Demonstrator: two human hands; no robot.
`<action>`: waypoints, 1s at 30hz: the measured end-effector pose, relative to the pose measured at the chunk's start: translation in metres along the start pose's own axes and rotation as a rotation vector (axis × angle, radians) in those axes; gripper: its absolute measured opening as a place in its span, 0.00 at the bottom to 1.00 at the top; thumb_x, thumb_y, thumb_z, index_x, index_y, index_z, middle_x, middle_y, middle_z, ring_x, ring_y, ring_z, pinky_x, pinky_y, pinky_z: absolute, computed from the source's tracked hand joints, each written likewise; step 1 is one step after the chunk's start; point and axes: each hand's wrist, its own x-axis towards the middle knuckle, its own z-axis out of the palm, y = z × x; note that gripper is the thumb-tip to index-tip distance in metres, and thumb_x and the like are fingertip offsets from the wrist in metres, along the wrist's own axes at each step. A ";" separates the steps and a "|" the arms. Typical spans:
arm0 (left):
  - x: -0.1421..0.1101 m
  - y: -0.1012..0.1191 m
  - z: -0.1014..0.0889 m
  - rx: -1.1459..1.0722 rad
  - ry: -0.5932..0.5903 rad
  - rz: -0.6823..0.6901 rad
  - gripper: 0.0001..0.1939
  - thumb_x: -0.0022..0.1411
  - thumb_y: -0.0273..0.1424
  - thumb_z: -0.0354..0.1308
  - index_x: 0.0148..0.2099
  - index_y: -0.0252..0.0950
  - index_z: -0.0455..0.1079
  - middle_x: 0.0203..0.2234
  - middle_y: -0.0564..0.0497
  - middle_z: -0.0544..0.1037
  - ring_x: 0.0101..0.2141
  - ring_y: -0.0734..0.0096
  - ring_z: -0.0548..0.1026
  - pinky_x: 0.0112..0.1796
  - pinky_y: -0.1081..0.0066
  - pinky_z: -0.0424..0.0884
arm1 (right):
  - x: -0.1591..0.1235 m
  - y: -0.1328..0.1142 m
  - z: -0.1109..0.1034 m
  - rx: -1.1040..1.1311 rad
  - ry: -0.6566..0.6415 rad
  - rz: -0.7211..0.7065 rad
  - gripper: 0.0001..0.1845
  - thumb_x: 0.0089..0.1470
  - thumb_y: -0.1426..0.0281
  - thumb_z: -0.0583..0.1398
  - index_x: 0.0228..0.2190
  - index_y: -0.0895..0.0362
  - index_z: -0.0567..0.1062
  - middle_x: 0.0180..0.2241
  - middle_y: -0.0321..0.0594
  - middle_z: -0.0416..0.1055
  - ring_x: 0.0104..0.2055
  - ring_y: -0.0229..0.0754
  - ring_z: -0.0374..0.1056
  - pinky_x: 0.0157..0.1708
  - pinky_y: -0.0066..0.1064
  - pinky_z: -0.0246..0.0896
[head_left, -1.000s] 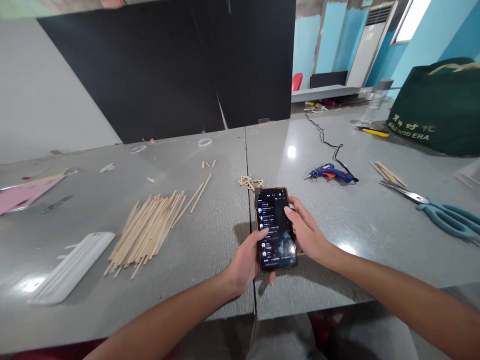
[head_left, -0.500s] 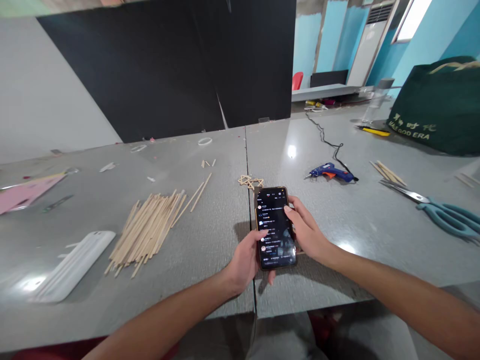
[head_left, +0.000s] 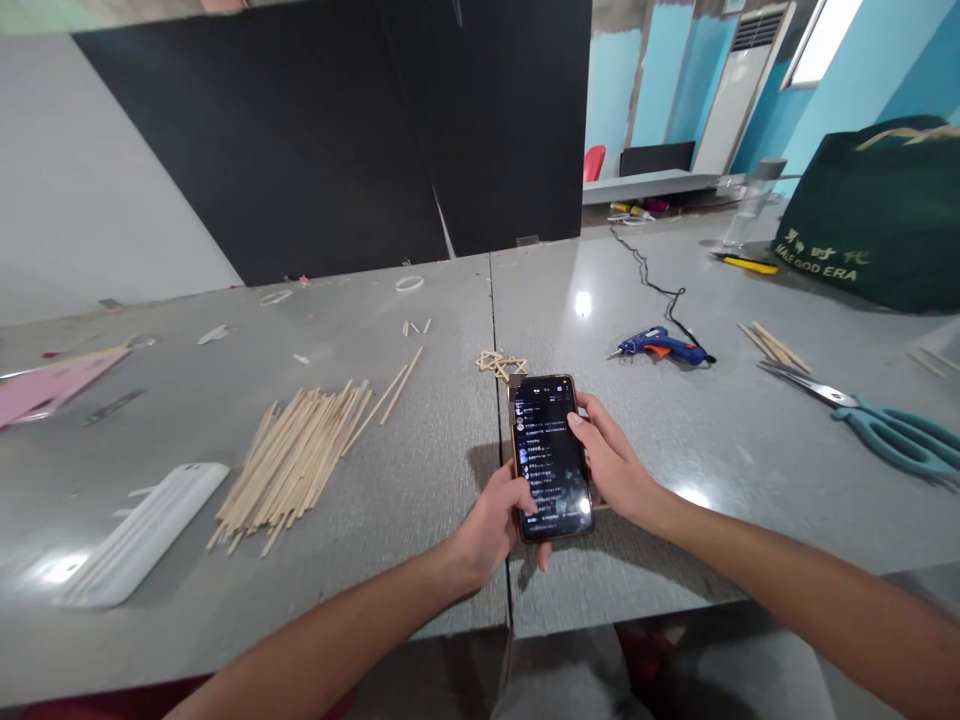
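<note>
the phone is held in both hands just above the near edge of the tabletop, at the seam between its two slabs. its long axis runs from the near edge toward the far edge, screen up and lit with rows of text. the left hand cups the phone's near left corner from beneath, fingers curled under it and the thumb bent over the lower left of the screen. the right hand grips the right long side, fingers wrapped behind and the thumb laid on the upper right of the screen. both hands touch the phone; the left thumb sits closer to the text rows. just past the phone's far end lie small stick stars. a pile of sticks lies well to the left, a glue gun and scissors toward the right edge.
</note>
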 end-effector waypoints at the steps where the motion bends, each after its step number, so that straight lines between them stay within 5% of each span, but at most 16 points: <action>1: 0.000 0.000 0.000 0.004 0.000 0.004 0.23 0.50 0.29 0.58 0.50 0.33 0.68 0.40 0.40 0.82 0.35 0.52 0.84 0.14 0.71 0.74 | 0.000 0.000 0.000 0.001 0.004 -0.002 0.20 0.69 0.52 0.56 0.57 0.46 0.70 0.34 0.34 0.71 0.28 0.38 0.67 0.23 0.27 0.66; 6: 0.001 0.002 0.001 0.006 -0.031 -0.058 0.23 0.66 0.42 0.54 0.55 0.29 0.69 0.38 0.37 0.81 0.38 0.49 0.83 0.15 0.72 0.73 | -0.001 -0.002 0.001 -0.006 0.013 0.020 0.20 0.69 0.54 0.56 0.57 0.46 0.70 0.35 0.34 0.72 0.27 0.38 0.67 0.22 0.28 0.65; 13: 0.002 -0.001 -0.003 -0.050 -0.043 -0.004 0.25 0.58 0.32 0.54 0.56 0.29 0.69 0.40 0.38 0.82 0.37 0.50 0.83 0.15 0.70 0.73 | 0.000 -0.001 0.001 0.024 0.002 0.001 0.21 0.69 0.53 0.56 0.58 0.47 0.70 0.34 0.33 0.72 0.27 0.38 0.66 0.23 0.28 0.66; 19: 0.002 0.001 -0.004 -0.075 -0.094 -0.027 0.26 0.66 0.42 0.53 0.55 0.26 0.72 0.37 0.37 0.82 0.35 0.49 0.83 0.15 0.69 0.74 | -0.001 -0.001 0.001 0.024 0.005 0.043 0.21 0.69 0.53 0.56 0.59 0.44 0.69 0.36 0.33 0.73 0.28 0.38 0.68 0.23 0.28 0.66; 30: 0.003 0.002 -0.002 -0.106 -0.192 0.064 0.32 0.75 0.50 0.46 0.69 0.33 0.64 0.46 0.38 0.82 0.38 0.48 0.84 0.15 0.69 0.75 | 0.000 -0.001 0.000 0.002 0.020 0.031 0.21 0.69 0.53 0.56 0.59 0.44 0.70 0.37 0.34 0.74 0.30 0.40 0.69 0.26 0.29 0.68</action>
